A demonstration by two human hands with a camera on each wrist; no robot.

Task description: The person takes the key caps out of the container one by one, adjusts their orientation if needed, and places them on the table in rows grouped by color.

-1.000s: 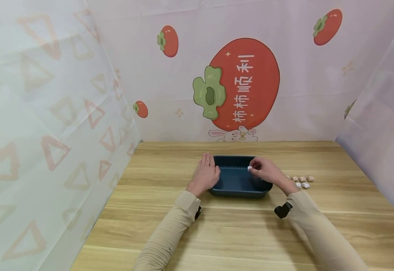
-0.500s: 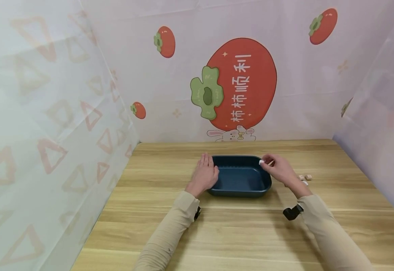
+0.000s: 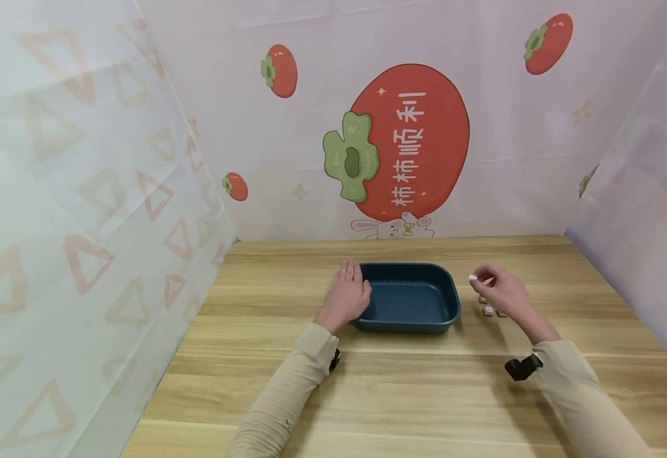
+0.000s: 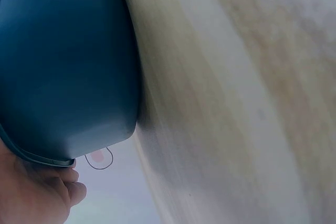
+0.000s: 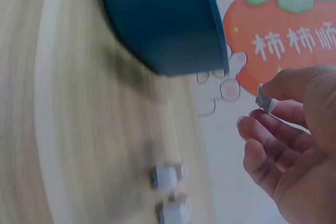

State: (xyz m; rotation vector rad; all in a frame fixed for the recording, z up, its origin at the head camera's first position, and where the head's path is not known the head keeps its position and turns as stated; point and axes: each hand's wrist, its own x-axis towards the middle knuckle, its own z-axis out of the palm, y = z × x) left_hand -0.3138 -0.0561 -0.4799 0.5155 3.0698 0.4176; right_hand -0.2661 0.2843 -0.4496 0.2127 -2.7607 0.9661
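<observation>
A dark blue rectangular tray (image 3: 403, 328) sits mid-table, its inside bare where it shows. My left hand (image 3: 345, 296) rests along its left end, fingers straight and together. In the left wrist view, the fingertips of that hand (image 4: 39, 192) lie at the tray's rim. To the right of the tray, my right hand (image 3: 502, 291) pinches a small white block (image 3: 473, 278) between thumb and fingers, up off the table. The right wrist view shows this block (image 5: 265, 99) at the thumb tip, with the other fingers loosely bent.
Several similar small blocks (image 3: 488, 311) lie on the wooden table (image 3: 402, 394) below my right hand, partly hidden by it. A printed cloth (image 3: 414, 140) rises behind the table's back edge, with more cloth at left and right.
My right hand has moved rightward from over the tray to above the loose blocks, carrying the small white block. The left hand and tray have stayed in place.
</observation>
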